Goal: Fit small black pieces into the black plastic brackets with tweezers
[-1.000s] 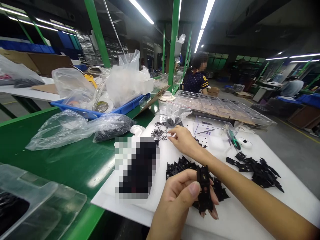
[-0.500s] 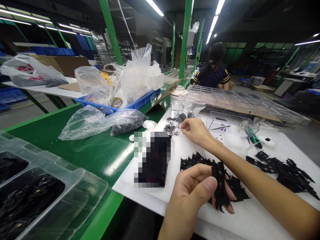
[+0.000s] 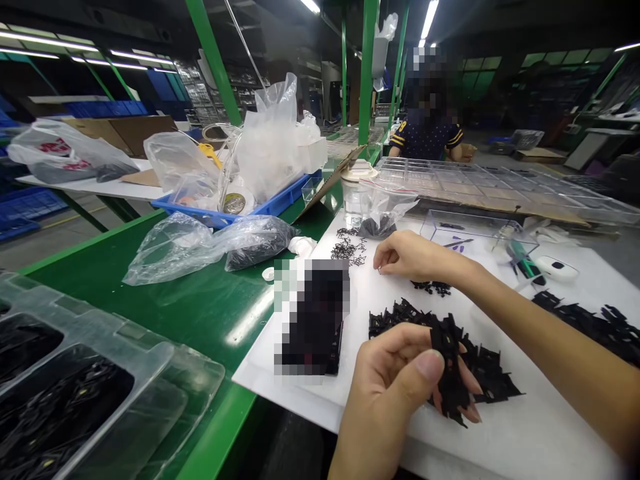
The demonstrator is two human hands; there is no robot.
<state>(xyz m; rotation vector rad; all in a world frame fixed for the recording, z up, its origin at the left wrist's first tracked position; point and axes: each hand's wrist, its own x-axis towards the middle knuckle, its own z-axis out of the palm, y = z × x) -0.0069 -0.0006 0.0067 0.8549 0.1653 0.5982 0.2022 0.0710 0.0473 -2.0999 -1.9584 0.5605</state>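
Observation:
My left hand (image 3: 395,383) grips a black plastic part (image 3: 453,367) between thumb and fingers, above the white board. Behind it lies a heap of similar black parts (image 3: 493,373). Farther away, my right hand (image 3: 403,257) is closed in a pinch close to the board; a tiny dark bit shows at its fingertips, too small to name. Just left of those fingers is a scatter of small black pieces that look like screws or pins (image 3: 347,248). Under my right wrist sits a cluster of small round black pieces (image 3: 435,289).
A blurred-out dark flat object (image 3: 315,320) lies on the white board (image 3: 270,373). Another heap of black parts (image 3: 590,323) is at right. A clear tray (image 3: 165,380) of parts stands front left, a blue bin (image 3: 275,200) behind. A person (image 3: 427,137) sits beyond the clear compartment trays (image 3: 490,187).
My right hand has drawn slightly back from the small black pieces, still pinched. My left hand keeps its hold on the black plastic part. The whole view has shifted a little.

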